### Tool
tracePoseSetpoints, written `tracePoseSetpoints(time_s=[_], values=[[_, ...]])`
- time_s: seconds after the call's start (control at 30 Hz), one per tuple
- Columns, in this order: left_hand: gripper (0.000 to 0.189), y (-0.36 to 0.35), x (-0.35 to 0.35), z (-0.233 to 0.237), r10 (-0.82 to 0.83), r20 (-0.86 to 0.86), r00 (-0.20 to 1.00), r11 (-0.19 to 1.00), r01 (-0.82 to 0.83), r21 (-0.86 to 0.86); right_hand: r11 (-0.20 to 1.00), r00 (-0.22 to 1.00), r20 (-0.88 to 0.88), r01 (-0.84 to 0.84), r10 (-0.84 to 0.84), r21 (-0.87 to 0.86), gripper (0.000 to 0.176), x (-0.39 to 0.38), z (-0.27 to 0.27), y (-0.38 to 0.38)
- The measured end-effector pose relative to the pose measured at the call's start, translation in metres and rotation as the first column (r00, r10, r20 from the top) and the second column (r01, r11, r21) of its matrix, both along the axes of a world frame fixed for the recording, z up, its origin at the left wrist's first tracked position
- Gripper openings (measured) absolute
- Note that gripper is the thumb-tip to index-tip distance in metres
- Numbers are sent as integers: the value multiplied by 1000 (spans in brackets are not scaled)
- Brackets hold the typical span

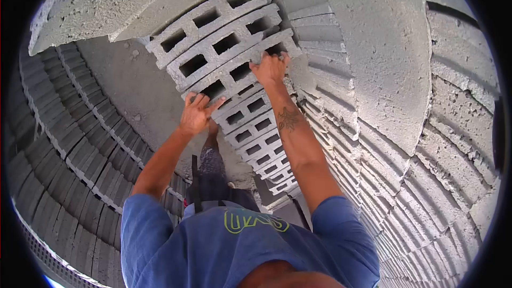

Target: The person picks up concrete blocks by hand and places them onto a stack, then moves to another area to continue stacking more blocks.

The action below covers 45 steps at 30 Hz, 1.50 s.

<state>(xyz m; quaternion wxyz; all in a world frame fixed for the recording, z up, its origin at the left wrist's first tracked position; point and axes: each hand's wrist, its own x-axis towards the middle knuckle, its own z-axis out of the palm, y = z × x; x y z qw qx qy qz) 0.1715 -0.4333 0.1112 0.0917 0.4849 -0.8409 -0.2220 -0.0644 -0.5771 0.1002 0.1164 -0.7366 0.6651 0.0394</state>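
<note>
Grey hollow concrete blocks (208,42) lie side by side at the upper middle, their three-hole faces turned up. My left hand (196,113) is on the near left end of the closest large block (230,84), fingers bent over its edge by the left hole, thumb stretched along the near side. At that block's right end, my right hand (271,69) has its fingertips curled into the right hole. Both hands grip this block, which touches the block beyond it. The fingertips inside the hole are hidden.
More hollow blocks (261,125) descend in a row below my hands. Stacked blocks form a wall on the right (373,165) and more rows on the left (69,144). A concrete slab-like surface (128,0) overhangs at the upper left. My legs stand on the floor between.
</note>
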Motion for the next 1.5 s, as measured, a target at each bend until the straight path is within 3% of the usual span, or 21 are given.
tracePoseSetpoints(time_s=[0.13,0.2,0.27,0.37,0.47,0.53,0.6,0.63,0.7,0.73,0.8,0.87,0.9,0.93,1.0,1.1,1.17,1.2,1.27,1.4,1.5], values=[[75,0,-5,12,-64,98,993,994,72,-77,995,998,54,36,-41,96,42,2,12,3],[72,7,-8,-2,-80,152,985,969,113,-220,993,975,215,72,-51,-93,46,-3,1,22],[70,20,-22,11,-13,203,979,991,40,-128,975,910,415,71,24,-213,52,-19,36,66],[73,49,-53,23,39,167,985,995,-23,-99,945,819,570,135,63,-298,39,-58,84,179],[59,92,-106,28,-125,107,986,992,127,-11,916,761,617,370,-201,-158,29,-119,109,329],[52,120,-158,39,-211,73,975,977,212,-14,794,728,566,575,-386,-198,26,-161,114,440],[40,150,-214,38,-437,-228,870,825,489,283,595,585,631,770,-511,-231,22,-201,144,549],[40,178,-253,67,-454,-260,852,799,518,304,467,517,649,842,-558,-270,22,-220,153,599],[39,236,-336,116,-402,-344,849,701,527,481,210,442,622,887,-646,-412,21,-253,210,687],[37,258,-375,96,-271,-567,778,547,609,574,58,385,651,884,-654,-465,18,-267,237,732],[39,337,-472,209,-418,-538,732,447,682,579,-253,245,719,822,-650,-510,19,-290,288,807],[40,398,-561,274,-475,-700,533,300,846,441,-647,22,909,696,-417,-313,32,-307,319,870],[42,427,-601,314,-507,-750,425,276,904,325,-750,89,979,631,-185,-199,41,-323,316,897],[50,453,-639,347,-509,-776,374,287,923,257,-758,109,992,652,58,-28,42,-332,323,916],[61,494,-710,398,-405,-827,391,249,917,311,-640,-105,935,703,339,311,43,-349,302,938],[70,536,-786,438,-466,-767,441,184,896,404,-407,-368,890,794,269,451,67,-358,275,928],[85,562,-803,462,-732,-515,447,128,832,539,-361,-378,878,807,293,468,70,-370,258,917],[85,574,-807,469,-739,-503,447,134,830,542,-373,-384,882,803,272,465,71,-375,252,913],[95,587,-814,475,-952,-198,232,128,894,430,-418,-294,918,823,266,385,71,-384,245,904],[110,588,-814,462,-868,-371,330,150,887,437,-410,-300,922,830,245,379,67,-384,253,908],[114,579,-798,463,-855,-384,347,164,886,434,-420,-217,876,811,431,407,54,-390,256,901]])
